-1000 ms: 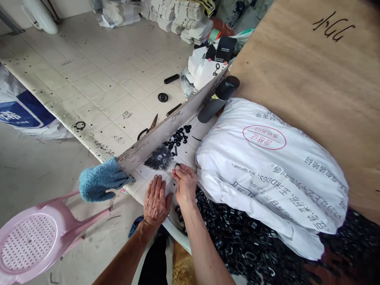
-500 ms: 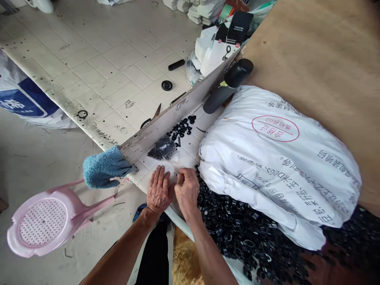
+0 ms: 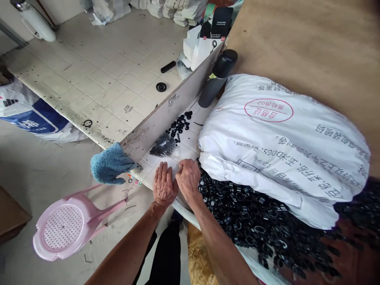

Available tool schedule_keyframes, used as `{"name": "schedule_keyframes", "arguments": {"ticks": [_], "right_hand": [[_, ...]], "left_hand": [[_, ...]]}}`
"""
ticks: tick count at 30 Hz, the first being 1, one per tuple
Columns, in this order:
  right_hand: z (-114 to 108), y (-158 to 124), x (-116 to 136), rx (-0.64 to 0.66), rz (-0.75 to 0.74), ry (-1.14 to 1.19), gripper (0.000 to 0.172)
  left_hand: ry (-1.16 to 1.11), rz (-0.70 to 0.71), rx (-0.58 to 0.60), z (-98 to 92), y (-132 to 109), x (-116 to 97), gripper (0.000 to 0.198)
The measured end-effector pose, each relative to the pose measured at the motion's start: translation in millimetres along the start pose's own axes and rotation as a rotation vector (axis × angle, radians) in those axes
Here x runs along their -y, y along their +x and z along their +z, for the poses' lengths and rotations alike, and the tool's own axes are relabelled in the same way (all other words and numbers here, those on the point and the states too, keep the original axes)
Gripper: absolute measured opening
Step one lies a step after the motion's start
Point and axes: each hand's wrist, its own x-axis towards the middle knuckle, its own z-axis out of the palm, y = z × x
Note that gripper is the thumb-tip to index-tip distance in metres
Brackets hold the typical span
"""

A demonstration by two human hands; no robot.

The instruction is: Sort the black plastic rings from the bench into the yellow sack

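My left hand (image 3: 164,185) lies flat on the pale table corner, fingers stretched out and pointing away from me. Beside it, my right hand (image 3: 188,176) is closed with bent fingers; whatever it grips is hidden. Just beyond both hands rests a small clear plastic bag (image 3: 163,145) with black parts inside, its loose clear end reaching toward my right hand. Several small black rings (image 3: 181,122) lie loose behind the bag, along an upright board (image 3: 166,107). A large heap of black rings (image 3: 249,215) spreads to the right of my right hand.
A stuffed white sack (image 3: 282,146) lies on the heap. A dark cylinder (image 3: 218,79) leans by the board. The blue glove (image 3: 111,163) hangs over the board's near end. A pink stool (image 3: 62,225) stands on the floor at left.
The camera view has shifted, bringing a white bottle at top left further into sight. Both hands keep nearly the same pose beside the plastic bag.
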Motion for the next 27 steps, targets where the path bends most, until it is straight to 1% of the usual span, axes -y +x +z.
{"name": "schedule_keyframes", "arguments": {"ticks": [2, 3, 4, 5, 6, 8, 10, 11, 13, 14, 15, 17, 19, 22, 24, 27], "right_hand": [[-9, 14, 13, -0.075, 0.048, 0.299, 0.016], [-15, 18, 19, -0.093, 0.056, 0.446, 0.021], [-21, 18, 24, -0.111, 0.068, 0.557, 0.024], [-27, 14, 28, -0.136, 0.096, 0.637, 0.022], [-33, 4, 29, -0.169, 0.146, 0.69, 0.02], [-43, -34, 29, -0.245, 0.303, 0.72, 0.018], [-47, -89, 26, -0.281, 0.487, 0.68, 0.019], [-47, -121, 24, -0.261, 0.578, 0.657, 0.018], [-41, -185, 21, -0.16, 0.736, 0.647, 0.016], [-36, -216, 21, -0.109, 0.791, 0.655, 0.015], [-29, -244, 20, -0.035, 0.825, 0.684, 0.014], [-14, -291, 17, 0.067, 0.869, 0.712, 0.015], [0, -328, 12, 0.176, 0.885, 0.705, 0.012], [14, -369, -6, 0.307, 0.938, 0.623, 0.009], [19, -389, -25, 0.346, 0.99, 0.565, 0.008], [27, -413, -60, 0.361, 1.051, 0.54, 0.009]], "left_hand": [[-0.01, 0.003, 0.008, 0.0, 0, 0, 0.049], [-0.017, 0.002, 0.006, -0.1, 0, 0, 0.05], [-0.027, -0.001, 0.008, -0.1, 1, 0, 0.051], [-0.039, -0.008, 0.015, 0.0, 1, -1, 0.051], [-0.055, -0.017, 0.029, 0.1, 2, -2, 0.05], [-0.083, -0.026, 0.062, 0.2, 4, -3, 0.049], [-0.095, -0.031, 0.082, -0.3, 5, -4, 0.049], [-0.097, -0.031, 0.081, -0.9, 6, -5, 0.049], [-0.1, -0.032, 0.076, -2.2, 8, -6, 0.05], [-0.103, -0.035, 0.074, -2.8, 9, -7, 0.05], [-0.108, -0.037, 0.075, -3.1, 10, -8, 0.05], [-0.121, -0.042, 0.088, -3.1, 11, -9, 0.051], [-0.131, -0.046, 0.101, -2.4, 12, -10, 0.051], [-0.118, -0.045, 0.102, -1.3, 11, -12, 0.05], [-0.098, -0.042, 0.101, -0.7, 9, -14, 0.049], [-0.077, -0.044, 0.103, 1.7, 8, -15, 0.047]]}}
